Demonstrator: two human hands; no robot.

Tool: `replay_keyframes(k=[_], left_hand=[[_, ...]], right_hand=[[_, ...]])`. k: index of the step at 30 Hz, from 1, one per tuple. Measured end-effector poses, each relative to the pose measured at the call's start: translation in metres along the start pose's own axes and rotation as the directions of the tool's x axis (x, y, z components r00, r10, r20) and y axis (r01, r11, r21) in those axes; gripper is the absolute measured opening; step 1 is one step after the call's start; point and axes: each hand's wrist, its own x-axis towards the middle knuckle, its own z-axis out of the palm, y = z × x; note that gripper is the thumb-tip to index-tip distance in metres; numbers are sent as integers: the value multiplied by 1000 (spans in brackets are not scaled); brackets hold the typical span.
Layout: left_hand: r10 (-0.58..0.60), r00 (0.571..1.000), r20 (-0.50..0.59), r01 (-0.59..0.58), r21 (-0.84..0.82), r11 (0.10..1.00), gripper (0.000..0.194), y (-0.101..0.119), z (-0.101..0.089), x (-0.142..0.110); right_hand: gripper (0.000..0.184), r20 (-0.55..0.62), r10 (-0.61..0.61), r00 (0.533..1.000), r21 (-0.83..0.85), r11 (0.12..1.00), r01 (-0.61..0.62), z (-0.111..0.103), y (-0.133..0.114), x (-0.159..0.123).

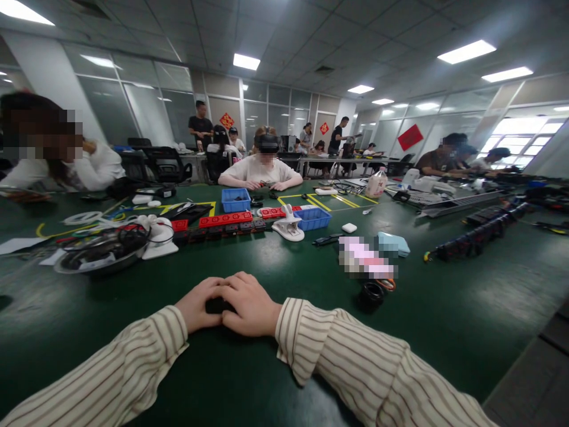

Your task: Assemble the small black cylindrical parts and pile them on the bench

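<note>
My left hand point(199, 303) and my right hand point(249, 305) meet on the green tabletop point(249, 379), with the fingers curled and the right fingers lying over the left ones. The thumbs come together nearest me. Between the palms shows a dark patch; whether it is a small black thing or only shadow is unclear. Striped cuffs cover both wrists. To the right of my right hand lie a black ring-shaped object point(371, 293) and a light blue pouch point(393, 244).
A metal bowl point(84, 268) with cables stands at left. Across the middle are a red strip of modules point(226, 219), blue bins point(235, 200) and a white clamp-like stand point(288, 225). A long black cabled bar point(478, 232) lies right. Opposite sits a person wearing a headset point(267, 143).
</note>
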Motion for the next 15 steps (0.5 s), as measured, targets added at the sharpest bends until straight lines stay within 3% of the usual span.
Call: replay_keyframes(k=[5,12,15], left_hand=[[-40,999,-20,41,51,998,50,5,1,2],[-115,992,-50,124,232,965,31,20,3,6],[-119,991,-65,130,207,970,32,18,3,5]], right_hand=[[45,-47,119,992,26,993,-118,2,1,1],[44,-105,299,949,-142,940,-311,5,-4,2],[41,-103,328,939,-132,931,-340,4,-5,2]])
